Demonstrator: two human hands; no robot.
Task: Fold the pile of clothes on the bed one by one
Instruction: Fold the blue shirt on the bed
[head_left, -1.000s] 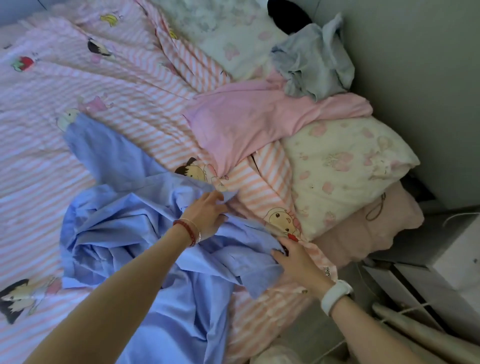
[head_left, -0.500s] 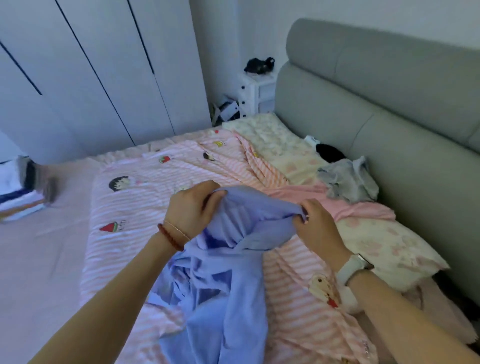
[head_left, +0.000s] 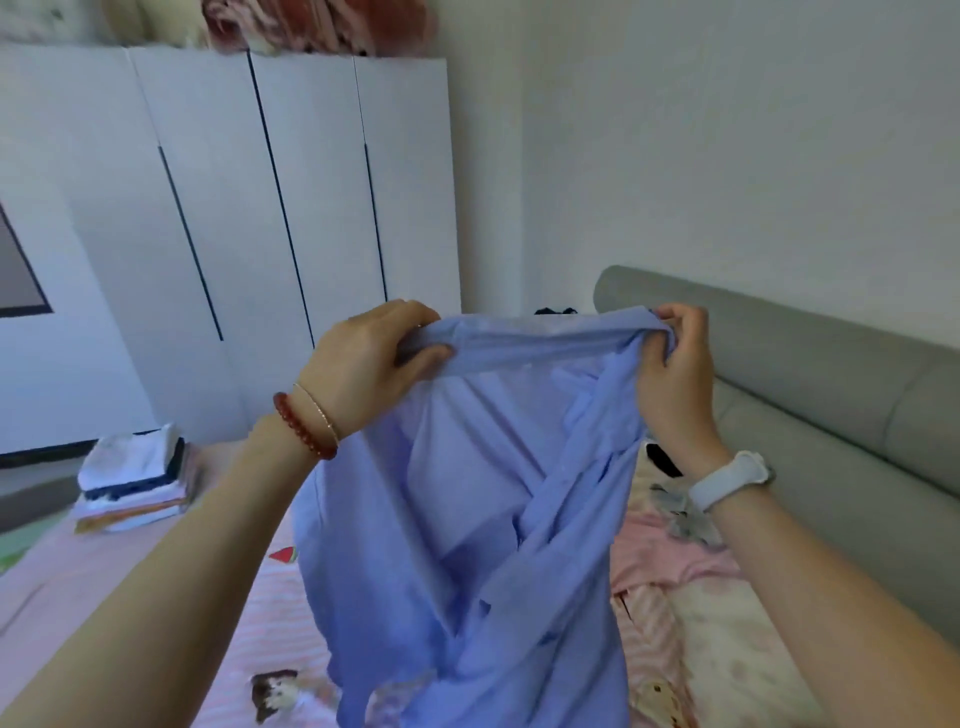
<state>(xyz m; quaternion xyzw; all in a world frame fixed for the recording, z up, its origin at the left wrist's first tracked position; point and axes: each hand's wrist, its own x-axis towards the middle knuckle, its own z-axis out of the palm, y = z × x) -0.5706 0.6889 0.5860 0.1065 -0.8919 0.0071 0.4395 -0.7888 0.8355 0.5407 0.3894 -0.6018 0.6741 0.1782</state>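
Note:
A light blue garment (head_left: 467, 509) hangs in the air in front of me, stretched by its top edge between both hands and twisted on its right side. My left hand (head_left: 363, 369) grips the top edge at the left, a red bead bracelet on that wrist. My right hand (head_left: 675, 374) pinches the bunched top edge at the right, a white watch on that wrist. On the bed behind my right arm lie a pink garment (head_left: 670, 561) and a grey one (head_left: 685, 514), partly hidden.
The pink striped bedsheet (head_left: 260, 639) with cartoon prints spreads below. A stack of folded clothes (head_left: 135, 483) sits at the far left of the bed. A floral pillow (head_left: 727, 654) lies by the grey headboard (head_left: 831, 384). White wardrobe doors (head_left: 234, 234) stand behind.
Both hands lifted the blue garment from the bed up to chest height and spread its top edge apart. The camera tilted upward toward the wardrobe and wall.

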